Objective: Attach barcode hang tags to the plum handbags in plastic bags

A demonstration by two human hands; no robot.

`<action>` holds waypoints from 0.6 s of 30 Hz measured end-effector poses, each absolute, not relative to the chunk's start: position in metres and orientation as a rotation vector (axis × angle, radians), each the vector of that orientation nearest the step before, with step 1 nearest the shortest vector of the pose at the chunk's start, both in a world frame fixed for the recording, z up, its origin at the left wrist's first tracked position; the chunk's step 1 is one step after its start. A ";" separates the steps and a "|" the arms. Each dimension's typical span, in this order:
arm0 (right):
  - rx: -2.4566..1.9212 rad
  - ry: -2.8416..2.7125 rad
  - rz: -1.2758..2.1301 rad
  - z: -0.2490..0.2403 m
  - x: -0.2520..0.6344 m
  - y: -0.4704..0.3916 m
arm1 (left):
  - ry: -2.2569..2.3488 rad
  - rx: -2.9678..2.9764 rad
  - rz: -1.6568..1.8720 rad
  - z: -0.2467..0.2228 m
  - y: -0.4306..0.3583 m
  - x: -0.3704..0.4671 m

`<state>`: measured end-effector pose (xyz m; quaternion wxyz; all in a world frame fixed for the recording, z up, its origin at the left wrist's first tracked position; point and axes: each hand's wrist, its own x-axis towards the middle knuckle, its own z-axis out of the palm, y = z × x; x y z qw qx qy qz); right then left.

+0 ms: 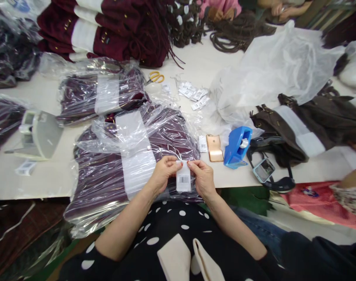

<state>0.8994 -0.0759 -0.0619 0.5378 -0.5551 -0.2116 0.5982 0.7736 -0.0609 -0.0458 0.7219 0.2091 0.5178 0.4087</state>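
A white hang tag (183,183) printed with a barcode is pinched at its upper corners by my two hands. My left hand (165,171) closes thumb and fingers on its left side, and my right hand (201,175) grips the right side. A pale string loop (175,152) rises from the tag's top. Beneath my hands lies a dark maroon bag (107,171) in clear plastic, with a white paper band (136,152) across it. Just right of it are a small white label (203,144) and a gold phone (215,148).
A blue tape dispenser (238,147) stands right of the phone; a grey one (41,134) is at left. Yellow-handled scissors (156,77) and loose tags (195,93) lie farther back. Maroon bags (116,31) are stacked behind. A headset (271,171) and brown bag (321,117) lie right, near other people.
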 end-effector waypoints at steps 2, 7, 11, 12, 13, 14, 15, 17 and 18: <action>-1.343 -0.558 1.380 -0.063 0.900 -0.078 | 1.109 0.412 0.802 -0.045 -0.067 0.775; -1.323 -0.608 1.384 -0.057 0.900 -0.080 | 1.038 0.294 0.892 -0.048 -0.071 0.785; -1.261 -0.493 1.639 -0.051 0.909 -0.076 | 0.953 0.291 0.889 -0.048 -0.070 0.784; -1.235 -0.466 1.715 -0.050 0.911 -0.075 | 0.923 0.299 0.864 -0.048 -0.070 0.783; -1.212 -0.449 1.774 -0.050 0.913 -0.075 | 0.900 0.301 0.837 -0.048 -0.070 0.781; -1.196 -0.440 1.809 -0.050 0.915 -0.075 | 0.881 0.294 0.813 -0.048 -0.070 0.780; -1.188 -0.441 1.827 -0.050 0.916 -0.075 | 0.865 0.280 0.794 -0.048 -0.070 0.779; -1.186 -0.473 1.828 -0.050 0.917 -0.076 | 0.840 0.241 0.773 -0.048 -0.071 0.778; -1.189 -0.505 1.815 -0.049 0.918 -0.077 | 0.829 0.223 0.763 -0.048 -0.071 0.777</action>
